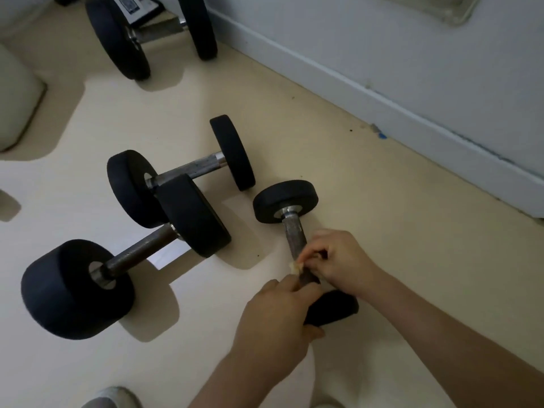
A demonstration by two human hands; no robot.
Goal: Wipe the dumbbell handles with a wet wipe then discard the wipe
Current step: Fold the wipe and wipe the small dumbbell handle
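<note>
- A small dumbbell (294, 231) lies on a pale floor (368, 207) near a white wall (382, 54), with one black weight pointing away and the other nearest the viewer.
- The left hand (273, 319) has its grip curled round the near end of this dumbbell, where the handle meets the weight.
- The right hand (341, 260) has its grip pinched on a wet wipe (295, 267), a small crumpled yellowish wad pressed against the lower part of the metal handle.
- To the left, two larger dumbbells lie side by side and touching: the nearer dumbbell (138, 251) and the middle dumbbell (191, 169).
- A far dumbbell (156, 32) sits well apart at the top of the view.
</note>
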